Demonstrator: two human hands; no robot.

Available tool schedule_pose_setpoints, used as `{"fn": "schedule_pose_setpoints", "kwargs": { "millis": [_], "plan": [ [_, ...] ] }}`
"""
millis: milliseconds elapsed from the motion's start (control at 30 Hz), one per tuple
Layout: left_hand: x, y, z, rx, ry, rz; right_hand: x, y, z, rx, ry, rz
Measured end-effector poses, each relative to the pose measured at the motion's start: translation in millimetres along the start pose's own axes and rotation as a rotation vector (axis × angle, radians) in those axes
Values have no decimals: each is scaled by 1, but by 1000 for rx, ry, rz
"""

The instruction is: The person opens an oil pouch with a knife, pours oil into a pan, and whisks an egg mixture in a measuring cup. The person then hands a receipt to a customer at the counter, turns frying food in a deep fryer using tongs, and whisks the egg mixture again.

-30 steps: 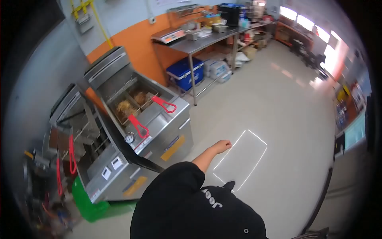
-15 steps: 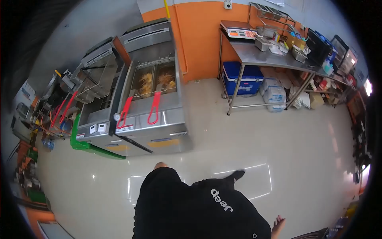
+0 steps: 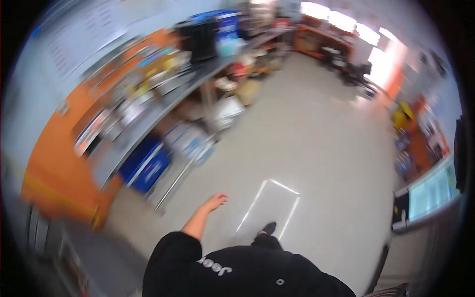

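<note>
My left hand (image 3: 215, 202) is held out over the pale floor in front of my black shirt (image 3: 232, 272). Its fingers are loosely curled with a small gap between them, and it touches and holds nothing. The steel table (image 3: 170, 99) is the nearest furniture to it, up and to the left, with a metal leg rail (image 3: 173, 190) close by. My right hand is out of the picture.
Under the blurred table are a blue cooler (image 3: 146, 166) and wrapped packs (image 3: 190, 141). A scale (image 3: 90, 133) and a black container (image 3: 198, 40) stand on top. Right: a lit glass-topped unit (image 3: 430, 190). Shelves (image 3: 324, 39) stand far back. Pale floor (image 3: 307, 123) runs between.
The view has swung right, taking the fryers with red-handled baskets mostly out of sight at lower left. My left hand shows more fully in front, and my right hand has left the view.
</note>
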State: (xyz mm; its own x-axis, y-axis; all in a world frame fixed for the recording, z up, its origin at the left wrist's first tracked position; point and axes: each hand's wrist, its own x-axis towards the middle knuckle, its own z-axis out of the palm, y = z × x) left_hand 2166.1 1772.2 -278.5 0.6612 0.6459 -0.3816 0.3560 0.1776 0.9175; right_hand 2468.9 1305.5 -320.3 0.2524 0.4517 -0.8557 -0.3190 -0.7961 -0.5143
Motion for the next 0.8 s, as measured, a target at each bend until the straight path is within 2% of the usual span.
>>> {"fn": "schedule_pose_setpoints", "kwargs": {
  "millis": [33,100,167,200,233,267,300,333,367,400,467,533,567,633,733,800],
  "plan": [
    [26,58,5,20,26,-79,5,-7,-13,65,49,8],
    [102,88,4,27,124,-25,14,-25,-45,206,141,29],
    [165,70,3,76,303,0,28,-49,-89,291,232,41],
    [180,60,3,266,325,-51,33,-64,-108,255,271,11],
    [207,9,-8,432,372,-71,38,-80,-128,34,317,-96],
    [199,28,-7,510,188,-346,48,-104,-147,-175,363,-189],
    [202,-17,-16,89,195,-453,60,-129,-166,-301,410,-263],
    [204,3,-13,351,75,-733,71,-166,-181,-278,430,-272],
    [186,3,-26,1010,-261,-201,93,-203,-192,81,380,-166],
    [171,2,-21,1050,-239,-269,119,-243,-210,434,315,-59],
    [196,19,-13,1038,-196,-410,220,-317,-267,510,388,57],
    [240,48,-11,949,-163,-516,280,-406,-312,438,284,-85],
    [269,61,-11,925,-152,-539,302,-453,-330,441,282,-94],
    [336,87,-14,903,-131,-550,341,-538,-353,242,259,-138],
    [452,136,-25,903,-121,-514,399,-627,-382,191,265,-108],
    [544,167,-28,957,-154,-389,412,-664,-391,234,208,-61]
  ]
}}
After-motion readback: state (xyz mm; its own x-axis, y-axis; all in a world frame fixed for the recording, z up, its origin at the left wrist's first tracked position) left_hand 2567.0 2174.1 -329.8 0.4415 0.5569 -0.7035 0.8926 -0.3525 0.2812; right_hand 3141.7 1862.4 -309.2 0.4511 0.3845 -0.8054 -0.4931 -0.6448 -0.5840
